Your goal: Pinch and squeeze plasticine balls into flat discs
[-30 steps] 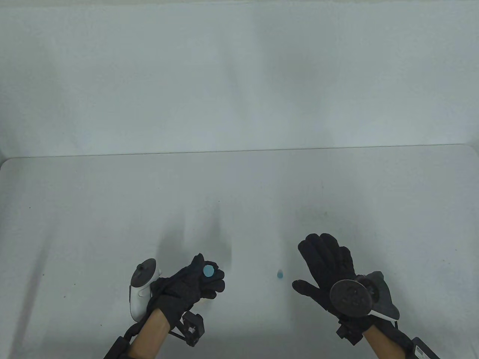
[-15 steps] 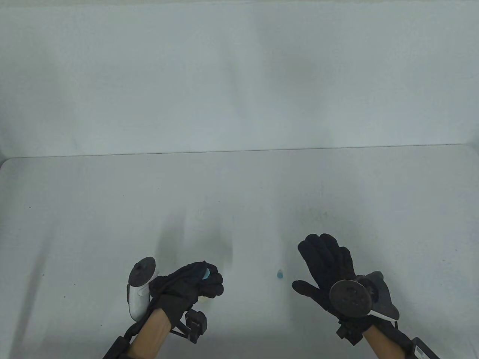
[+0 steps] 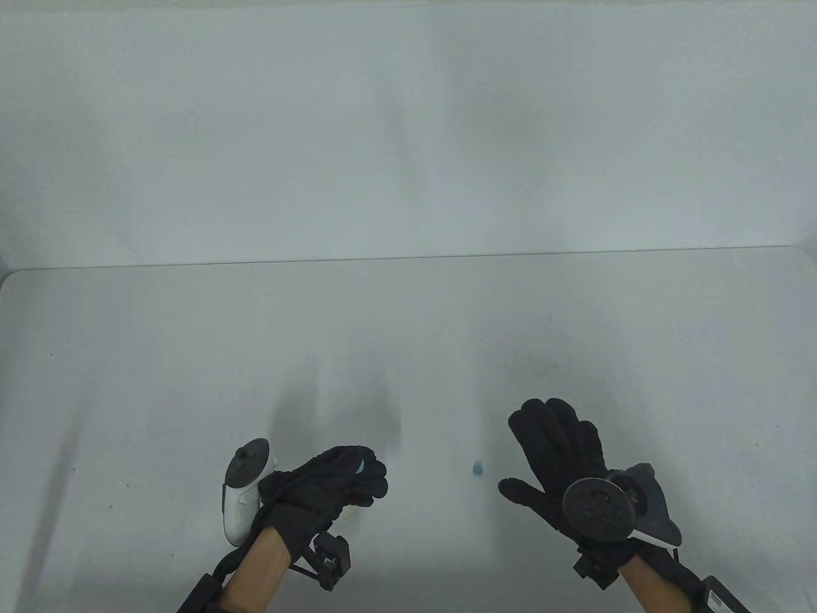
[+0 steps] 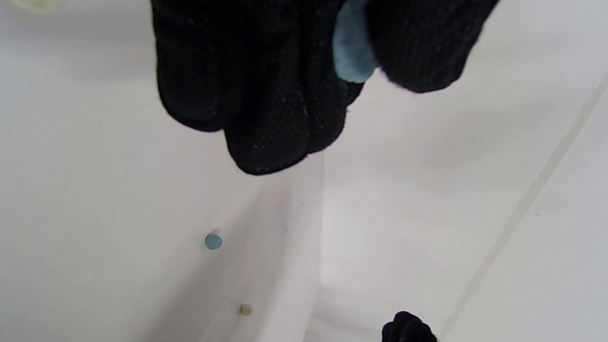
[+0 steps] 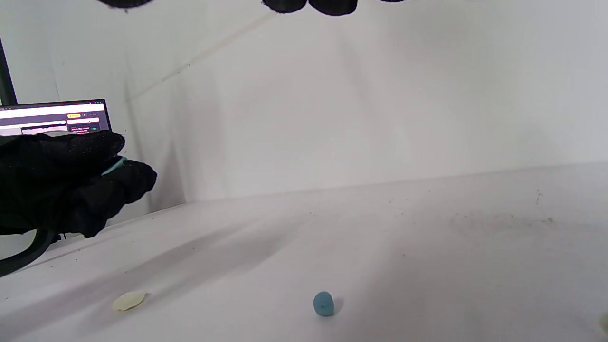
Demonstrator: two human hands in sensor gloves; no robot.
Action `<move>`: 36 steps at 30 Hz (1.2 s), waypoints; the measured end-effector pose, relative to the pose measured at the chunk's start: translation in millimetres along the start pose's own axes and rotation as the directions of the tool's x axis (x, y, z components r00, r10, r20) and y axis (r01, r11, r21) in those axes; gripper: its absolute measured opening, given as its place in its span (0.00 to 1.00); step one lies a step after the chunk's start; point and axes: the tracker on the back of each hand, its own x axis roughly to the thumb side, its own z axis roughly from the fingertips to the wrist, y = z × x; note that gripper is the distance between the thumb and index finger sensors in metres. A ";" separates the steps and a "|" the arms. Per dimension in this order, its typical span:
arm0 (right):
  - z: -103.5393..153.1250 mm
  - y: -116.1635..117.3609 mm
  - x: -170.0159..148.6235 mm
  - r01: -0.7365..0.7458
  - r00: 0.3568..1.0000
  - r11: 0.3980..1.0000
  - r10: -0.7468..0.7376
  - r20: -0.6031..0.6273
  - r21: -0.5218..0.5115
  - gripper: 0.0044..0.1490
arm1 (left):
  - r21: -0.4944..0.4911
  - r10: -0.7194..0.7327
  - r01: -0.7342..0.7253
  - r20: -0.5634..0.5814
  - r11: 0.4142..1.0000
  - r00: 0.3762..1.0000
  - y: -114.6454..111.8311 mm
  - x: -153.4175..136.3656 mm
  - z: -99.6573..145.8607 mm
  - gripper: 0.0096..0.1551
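While your left hand (image 3: 332, 488) fingers pinch one blue plasticine piece (image 4: 350, 52) nearly flat, your right hand (image 3: 562, 460) lies open, empty; a blue ball (image 3: 477, 469) waits on the counter (image 3: 191, 357).

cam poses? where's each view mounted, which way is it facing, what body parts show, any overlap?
Table view: above, looking down at the white table; left hand and right hand enter from below.
Left wrist view: on the left wrist; fingers pinch blue plasticine.
Right wrist view: low, facing leftward; right fingertips on top.
Shared: the loose blue piece.
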 end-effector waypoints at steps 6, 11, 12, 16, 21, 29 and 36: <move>0.0 -0.2 0.2 -0.001 1.000 1.000 0.001 0.001 0.000 0.54 | 0.043 -0.037 0.037 0.004 0.998 0.999 1.6 3.7 2.1 0.24; 0.1 -1.1 0.6 0.000 1.000 1.000 0.000 0.003 -0.004 0.54 | 0.082 -0.086 0.083 0.033 0.993 0.996 2.8 8.5 4.2 0.23; 0.2 -1.1 0.7 -0.001 1.000 1.000 0.001 0.003 -0.004 0.54 | 0.086 -0.087 0.084 0.033 0.993 0.996 2.6 9.0 4.7 0.23; 0.0 -1.5 0.7 0.001 1.000 1.000 -0.001 0.005 -0.007 0.54 | 0.040 0.014 -0.013 -0.005 0.999 1.000 2.8 0.9 2.3 0.24; 0.3 -2.5 0.9 0.001 1.000 1.000 -0.001 0.003 -0.012 0.54 | -0.042 0.130 -0.129 0.004 0.991 0.992 0.6 -6.3 -0.4 0.55; 0.0 -1.7 0.8 -0.001 1.000 1.000 0.001 0.000 -0.002 0.54 | 0.088 0.075 -0.072 -0.023 0.993 0.997 8.9 -7.2 1.7 0.34; 0.0 -1.7 1.2 -0.001 1.000 1.000 0.001 0.001 -0.002 0.54 | 0.143 0.036 -0.032 -0.028 0.989 0.999 10.4 -5.1 2.2 0.25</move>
